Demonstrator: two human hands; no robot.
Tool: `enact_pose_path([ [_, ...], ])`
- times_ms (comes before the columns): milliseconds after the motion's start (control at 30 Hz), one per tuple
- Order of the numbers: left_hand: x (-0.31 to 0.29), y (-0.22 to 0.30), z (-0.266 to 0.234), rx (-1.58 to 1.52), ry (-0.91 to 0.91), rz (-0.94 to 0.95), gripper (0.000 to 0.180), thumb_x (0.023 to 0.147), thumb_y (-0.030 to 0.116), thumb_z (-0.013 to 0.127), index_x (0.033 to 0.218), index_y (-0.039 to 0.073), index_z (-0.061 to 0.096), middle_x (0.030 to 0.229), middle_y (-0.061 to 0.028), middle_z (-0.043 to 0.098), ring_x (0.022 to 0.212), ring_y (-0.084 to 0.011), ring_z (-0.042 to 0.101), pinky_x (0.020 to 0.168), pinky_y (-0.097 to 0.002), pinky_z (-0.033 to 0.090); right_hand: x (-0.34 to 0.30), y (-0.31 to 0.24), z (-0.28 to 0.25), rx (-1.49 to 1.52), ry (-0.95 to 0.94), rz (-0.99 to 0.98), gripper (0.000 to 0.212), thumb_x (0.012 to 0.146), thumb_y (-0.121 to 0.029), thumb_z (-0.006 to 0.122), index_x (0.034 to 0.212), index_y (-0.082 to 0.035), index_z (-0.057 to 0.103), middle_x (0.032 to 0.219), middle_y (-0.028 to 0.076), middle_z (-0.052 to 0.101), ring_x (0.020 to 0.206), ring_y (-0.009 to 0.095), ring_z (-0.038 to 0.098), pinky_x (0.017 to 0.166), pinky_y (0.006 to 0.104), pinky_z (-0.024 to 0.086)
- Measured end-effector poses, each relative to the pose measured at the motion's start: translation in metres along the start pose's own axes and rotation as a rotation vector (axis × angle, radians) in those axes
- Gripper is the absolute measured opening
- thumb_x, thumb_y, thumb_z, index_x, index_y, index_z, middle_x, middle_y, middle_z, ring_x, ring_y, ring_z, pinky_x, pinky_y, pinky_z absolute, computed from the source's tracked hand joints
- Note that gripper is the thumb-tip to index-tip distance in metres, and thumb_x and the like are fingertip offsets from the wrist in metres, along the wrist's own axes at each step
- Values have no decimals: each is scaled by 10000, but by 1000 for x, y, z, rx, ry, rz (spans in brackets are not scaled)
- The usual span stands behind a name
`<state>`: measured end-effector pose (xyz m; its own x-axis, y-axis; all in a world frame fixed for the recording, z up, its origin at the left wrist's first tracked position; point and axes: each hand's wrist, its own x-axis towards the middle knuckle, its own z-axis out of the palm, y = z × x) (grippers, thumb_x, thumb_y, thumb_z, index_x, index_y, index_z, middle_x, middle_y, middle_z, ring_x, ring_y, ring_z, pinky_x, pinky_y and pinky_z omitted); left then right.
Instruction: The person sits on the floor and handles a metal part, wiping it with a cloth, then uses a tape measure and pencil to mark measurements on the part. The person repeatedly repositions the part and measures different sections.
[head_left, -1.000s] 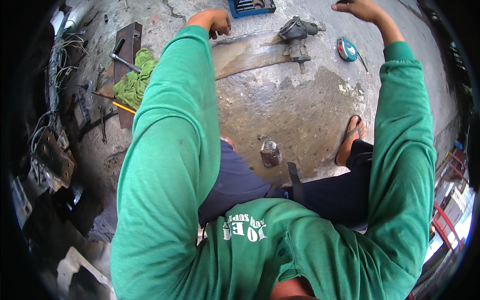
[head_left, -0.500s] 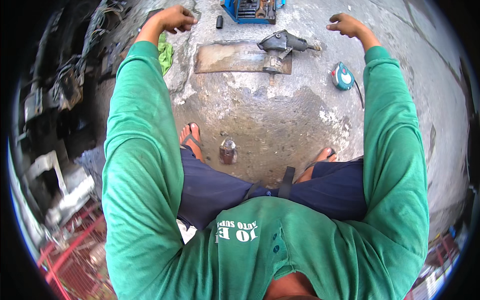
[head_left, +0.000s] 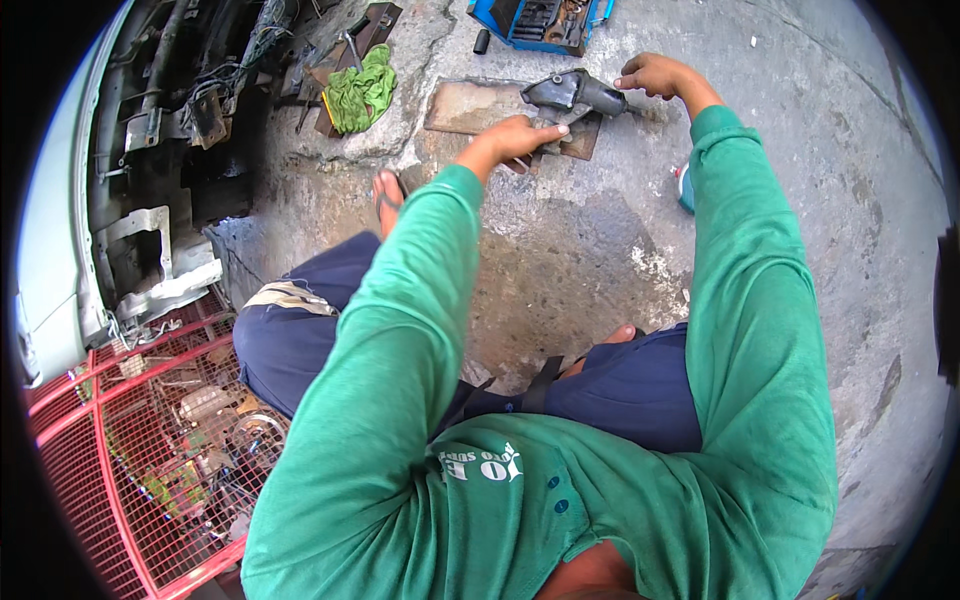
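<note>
A dark grey metal gear housing [head_left: 560, 90] with a short cylindrical arm lies on a flat rusty sheet [head_left: 470, 105] on the concrete. My left hand [head_left: 512, 140] is at its lower neck, thumb stretched along it and the other fingers curled beneath, partly hidden. Over the right end of the cylindrical arm is my right hand [head_left: 660, 76]. Its thumb and forefinger are apart; whether the fingertips touch the metal is unclear. A teal and white tape measure [head_left: 686, 188] shows partly past my right sleeve.
A blue toolbox [head_left: 545, 45] with sockets stands beyond the housing, a black socket [head_left: 482, 41] beside it. Left of the sheet, a green rag [head_left: 360, 92] lies by a brown box [head_left: 375, 25]. Vehicle parts and a red mesh cage [head_left: 150, 400] line the left side.
My left hand has come right and down onto the housing. My right hand has moved left to its end. The view has shifted, showing more of the cage; the bottle near my feet is now hidden.
</note>
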<state>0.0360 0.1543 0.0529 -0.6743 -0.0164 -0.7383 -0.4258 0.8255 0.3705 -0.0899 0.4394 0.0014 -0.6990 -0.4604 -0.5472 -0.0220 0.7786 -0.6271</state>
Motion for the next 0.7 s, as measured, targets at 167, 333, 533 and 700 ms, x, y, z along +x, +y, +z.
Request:
enact_pose_path([
  [167,22,-11,27,-418,4,-10,727,876,498,809,1164,-134,594,1041,-183,684,756,-255,753,586,-351,637,2,-6,17,-13,-19,-11,612,887,-521,736,1371,-154,665,1209,158,703,1040,328,684,829,506,571],
  [333,22,-9,28,-469,-42,13,703,877,457,822,1174,-136,588,1100,-189,673,763,-266,752,598,-348,654,2,6,7,-40,-13,64,645,890,-513,733,1409,-145,630,1306,155,684,1073,349,689,848,525,565],
  [533,34,-21,25,-414,-53,46,695,876,507,807,1155,-104,627,1050,-165,705,726,-242,750,567,-333,621,-11,24,-12,59,78,118,656,907,-521,719,1423,-131,615,1352,148,661,1131,379,678,904,570,555],
  [700,47,-22,22,-385,-103,108,613,871,563,785,1036,-25,734,900,-115,752,662,-202,736,499,-311,546,-8,22,-10,2,44,119,504,876,-432,727,1254,-98,730,1095,105,760,955,286,705,781,472,585],
])
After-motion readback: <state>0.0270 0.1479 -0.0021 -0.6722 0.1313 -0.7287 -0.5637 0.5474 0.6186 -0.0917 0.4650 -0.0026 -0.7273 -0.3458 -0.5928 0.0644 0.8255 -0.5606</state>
